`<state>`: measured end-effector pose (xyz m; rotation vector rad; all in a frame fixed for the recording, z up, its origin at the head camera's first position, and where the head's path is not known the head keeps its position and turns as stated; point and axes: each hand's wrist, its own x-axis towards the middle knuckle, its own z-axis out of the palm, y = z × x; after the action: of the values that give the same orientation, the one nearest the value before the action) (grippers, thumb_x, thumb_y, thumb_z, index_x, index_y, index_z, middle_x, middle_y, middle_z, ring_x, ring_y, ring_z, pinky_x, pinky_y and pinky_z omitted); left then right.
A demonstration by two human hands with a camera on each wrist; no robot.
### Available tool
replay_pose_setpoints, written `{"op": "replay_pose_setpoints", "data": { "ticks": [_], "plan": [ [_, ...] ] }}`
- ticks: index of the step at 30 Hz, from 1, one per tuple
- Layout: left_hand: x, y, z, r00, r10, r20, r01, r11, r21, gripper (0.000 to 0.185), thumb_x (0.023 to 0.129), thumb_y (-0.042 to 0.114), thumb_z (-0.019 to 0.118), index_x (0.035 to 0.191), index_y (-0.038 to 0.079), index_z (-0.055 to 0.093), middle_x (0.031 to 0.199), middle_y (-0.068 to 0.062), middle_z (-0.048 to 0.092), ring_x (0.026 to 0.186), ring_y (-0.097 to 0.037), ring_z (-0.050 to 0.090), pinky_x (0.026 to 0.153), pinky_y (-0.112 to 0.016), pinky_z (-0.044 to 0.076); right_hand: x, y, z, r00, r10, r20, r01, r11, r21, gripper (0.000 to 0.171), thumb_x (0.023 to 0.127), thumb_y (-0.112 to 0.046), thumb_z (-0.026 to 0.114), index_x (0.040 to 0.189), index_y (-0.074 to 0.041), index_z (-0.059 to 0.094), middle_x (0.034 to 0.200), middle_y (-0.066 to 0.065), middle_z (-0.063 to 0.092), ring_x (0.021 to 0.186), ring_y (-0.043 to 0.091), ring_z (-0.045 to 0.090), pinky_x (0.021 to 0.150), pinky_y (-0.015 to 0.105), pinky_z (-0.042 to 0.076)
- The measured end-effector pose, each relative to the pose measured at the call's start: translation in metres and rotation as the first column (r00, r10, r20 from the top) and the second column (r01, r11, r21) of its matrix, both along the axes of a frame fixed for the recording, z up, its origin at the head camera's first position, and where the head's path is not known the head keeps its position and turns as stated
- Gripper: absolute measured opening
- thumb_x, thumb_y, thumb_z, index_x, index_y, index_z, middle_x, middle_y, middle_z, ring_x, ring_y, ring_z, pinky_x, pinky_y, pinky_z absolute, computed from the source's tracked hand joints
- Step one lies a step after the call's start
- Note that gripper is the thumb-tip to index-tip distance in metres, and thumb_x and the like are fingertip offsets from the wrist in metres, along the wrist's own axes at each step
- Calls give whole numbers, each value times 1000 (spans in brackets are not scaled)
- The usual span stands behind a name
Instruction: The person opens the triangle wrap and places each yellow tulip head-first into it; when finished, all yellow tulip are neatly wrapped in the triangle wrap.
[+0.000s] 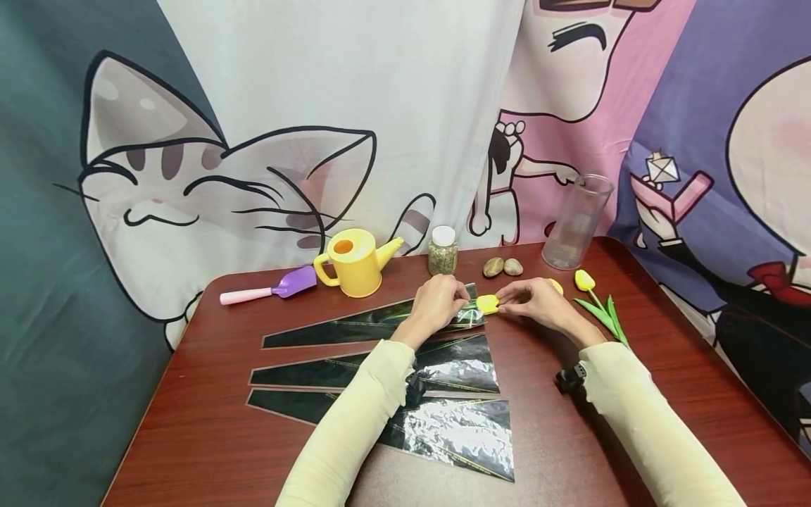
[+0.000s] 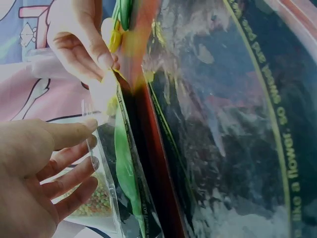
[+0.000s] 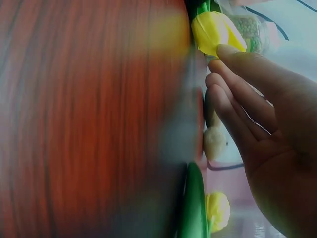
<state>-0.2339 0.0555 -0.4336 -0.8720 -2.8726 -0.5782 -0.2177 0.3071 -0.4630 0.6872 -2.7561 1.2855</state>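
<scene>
A yellow tulip [image 1: 487,304] lies with its green stem and leaf in the topmost wrapping sleeve [image 1: 348,329], which is black and clear plastic; its bloom sticks out at the wide end. My left hand [image 1: 437,299] pinches that sleeve's edge between thumb and fingers, as the left wrist view shows with the leaf [image 2: 126,163] behind the film. From the right, my right hand [image 1: 535,299] pinches the bloom [image 3: 218,32] at its petal tips. Beyond this hand lie a second tulip [image 1: 584,280] and another yellow bloom [image 1: 556,286], partly hidden.
Two more sleeves [image 1: 462,362] [image 1: 456,436] lie nearer me. Along the back stand a yellow watering can [image 1: 357,264], a white-capped jar of granules [image 1: 443,252], two stones [image 1: 494,267] and a clear vase [image 1: 573,225]. A purple toy shovel [image 1: 296,282] lies left.
</scene>
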Motion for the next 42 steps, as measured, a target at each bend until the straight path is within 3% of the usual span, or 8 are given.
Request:
{"op": "replay_pose_setpoints", "data": {
  "ticks": [7,15,25,30,34,38,42],
  "plan": [
    [-1,4,3,1000,0,-19,-1,1000,-11,5,88,30,75,91,27,78,88,13,63,89,-10,60,71,-30,51,-3,-17,-3,999,-17,34,19,998,-65,16,84,-13,79,99,-13,75,87,-3,73,78,15,70,69,26,54],
    [0,6,6,1000,4,-14,-4,1000,1,7,89,30,74,93,27,78,89,11,63,88,-11,60,68,-29,50,-8,-28,-8,998,-2,70,12,990,-140,16,85,-10,77,101,-10,76,90,4,73,82,19,70,70,24,54],
    [-1,5,7,1000,17,-22,-17,1000,-1,6,89,30,74,92,27,78,89,12,63,89,-11,60,70,-30,51,-10,-29,-8,996,-31,85,43,989,-143,17,84,-13,79,100,-12,76,90,1,73,82,17,70,70,26,55],
    [0,3,4,1000,7,-28,-7,1000,17,18,87,35,76,100,23,77,95,9,63,94,-11,57,74,-29,50,-9,-25,-6,993,-74,92,87,985,-152,22,84,-20,79,103,-10,76,92,4,74,82,19,71,69,24,54],
    [3,-1,5,1000,-2,-27,3,1000,23,25,87,36,76,107,21,76,100,8,63,98,-11,55,77,-29,49,-5,-18,2,990,-126,62,132,984,-120,26,85,-24,79,106,-8,75,94,5,74,83,20,70,69,22,53],
    [11,-6,7,999,-15,-31,16,999,28,20,88,33,75,105,22,76,99,9,64,97,-11,57,77,-30,50,4,-8,16,982,-183,-36,182,983,-17,25,83,-25,80,104,-11,76,91,0,74,83,17,69,69,21,52],
    [24,-10,11,997,-73,-7,73,997,26,15,88,31,75,101,22,77,93,11,65,90,-10,62,74,-29,51,19,4,33,963,-240,-122,251,965,82,20,83,-24,80,100,-13,77,89,-2,73,82,16,67,68,19,49]
  ]
}}
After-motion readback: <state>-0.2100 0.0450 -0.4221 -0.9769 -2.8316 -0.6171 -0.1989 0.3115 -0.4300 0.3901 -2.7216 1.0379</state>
